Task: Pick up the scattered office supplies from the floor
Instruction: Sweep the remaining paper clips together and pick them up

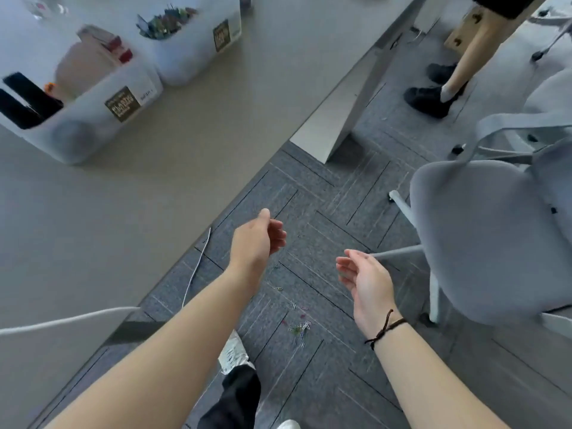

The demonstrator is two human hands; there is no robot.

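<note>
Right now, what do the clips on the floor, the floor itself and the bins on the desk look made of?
Clips: likely thin wire, some coloured, too small to be sure. Floor: grey carpet tiles, matte, seams visible. Bins: translucent white plastic; contents show faintly through the walls.

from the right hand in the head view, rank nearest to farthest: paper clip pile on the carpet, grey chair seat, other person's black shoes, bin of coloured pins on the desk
From the right hand:
1. Paper clip pile, on the carpet just below and left of it.
2. Grey chair seat, to its right; close to the pile's rank.
3. Black shoes, beyond the desk leg.
4. Bin of coloured pins, far across the desk.
</note>
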